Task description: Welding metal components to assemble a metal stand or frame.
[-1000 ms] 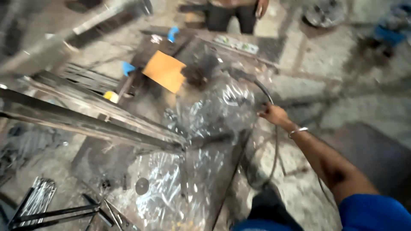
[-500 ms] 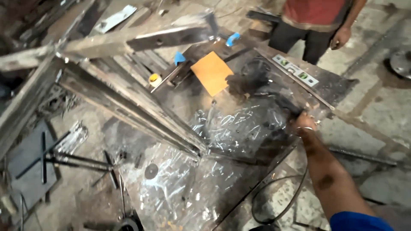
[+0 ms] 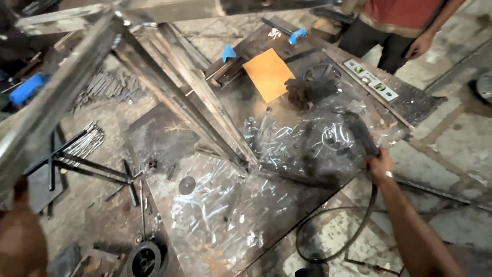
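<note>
The left hand (image 3: 20, 190) grips a long steel bar (image 3: 61, 97) at the frame's left edge (fingers hidden, so I cannot tell their set). The clear plastic sheet (image 3: 220, 215) covers the metal worktable (image 3: 159, 133) mid-frame. At right, the right hand (image 3: 379, 166) has its fingers clamped on the angle grinder (image 3: 359, 133), at the table's edge.

A crumpled clear plastic wrap (image 3: 287, 154) sprawls over the table (image 3: 169, 133), from centre toward seven o'clock. A flat orange card (image 3: 268, 74), roughly rectangular, lies at twelve o'clock of it. No signs or screens show.
</note>
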